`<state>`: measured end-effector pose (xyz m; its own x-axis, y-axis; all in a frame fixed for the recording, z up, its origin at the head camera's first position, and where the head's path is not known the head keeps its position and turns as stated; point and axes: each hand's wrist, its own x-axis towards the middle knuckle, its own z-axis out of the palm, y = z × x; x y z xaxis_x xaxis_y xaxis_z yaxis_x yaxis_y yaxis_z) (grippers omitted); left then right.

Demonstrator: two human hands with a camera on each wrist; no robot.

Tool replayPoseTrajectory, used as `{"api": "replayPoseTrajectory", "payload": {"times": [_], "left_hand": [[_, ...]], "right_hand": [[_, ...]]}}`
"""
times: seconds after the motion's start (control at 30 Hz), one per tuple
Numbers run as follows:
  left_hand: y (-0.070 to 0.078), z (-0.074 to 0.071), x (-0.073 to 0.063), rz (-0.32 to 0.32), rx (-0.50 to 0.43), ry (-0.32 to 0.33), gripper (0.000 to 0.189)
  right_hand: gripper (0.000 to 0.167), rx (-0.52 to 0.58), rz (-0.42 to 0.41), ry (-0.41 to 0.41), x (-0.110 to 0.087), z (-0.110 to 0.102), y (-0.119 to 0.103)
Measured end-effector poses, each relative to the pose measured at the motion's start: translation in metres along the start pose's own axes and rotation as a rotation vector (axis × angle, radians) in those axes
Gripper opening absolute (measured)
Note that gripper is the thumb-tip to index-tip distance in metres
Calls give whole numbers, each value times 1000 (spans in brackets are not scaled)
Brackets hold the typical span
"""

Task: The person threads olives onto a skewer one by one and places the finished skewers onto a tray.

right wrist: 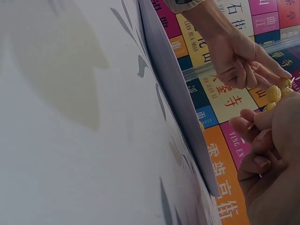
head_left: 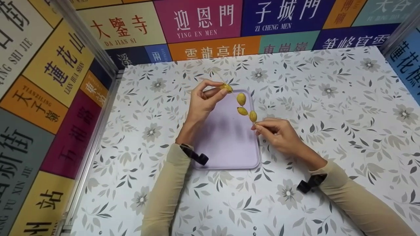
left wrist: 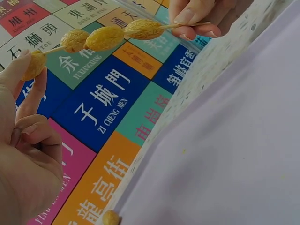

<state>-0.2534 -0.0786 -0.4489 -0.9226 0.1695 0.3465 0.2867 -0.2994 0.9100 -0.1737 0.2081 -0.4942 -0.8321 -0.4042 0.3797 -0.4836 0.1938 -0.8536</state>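
A thin wooden skewer (left wrist: 55, 49) carries several wrinkled, yellow, olive-like fruits (left wrist: 105, 37). My left hand (head_left: 205, 100) pinches the fruit at the far end (head_left: 227, 87) between thumb and forefinger. My right hand (head_left: 279, 132) pinches the bare stick near its other end, whose tip sticks out past the fingers in the left wrist view. The skewer slants in the air above the right side of a pale purple tray (head_left: 226, 164). In the right wrist view the right hand (right wrist: 269, 159) partly hides the fruits (right wrist: 273, 93).
A single yellow fruit (left wrist: 111, 218) lies by the tray's edge in the left wrist view. The tray lies on a white cloth (head_left: 328, 131) with grey flowers and leaves. Panels of coloured, lettered blocks (head_left: 203, 19) stand behind and to the left.
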Motion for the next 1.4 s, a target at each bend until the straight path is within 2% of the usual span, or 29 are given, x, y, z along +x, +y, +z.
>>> {"api": "replayPoseTrajectory", "payload": {"times": [0.67,0.9,1.07,1.27,1.4], "left_hand": [[-8,4,0,-29,3,-31,17],[-9,3,-2,-39,19,-49,19],[-9,1,-1,-25,69,-40,19],[-9,-2,1,40,194,25,17],[-9,-2,2,67,226,53,17]], "right_hand": [[21,0,-14,-8,0,0,2],[21,-11,24,-22,-1,-2,3],[20,-7,58,-40,0,-1,3],[18,8,62,-43,1,-1,0],[17,16,71,-42,0,-1,-2]]}}
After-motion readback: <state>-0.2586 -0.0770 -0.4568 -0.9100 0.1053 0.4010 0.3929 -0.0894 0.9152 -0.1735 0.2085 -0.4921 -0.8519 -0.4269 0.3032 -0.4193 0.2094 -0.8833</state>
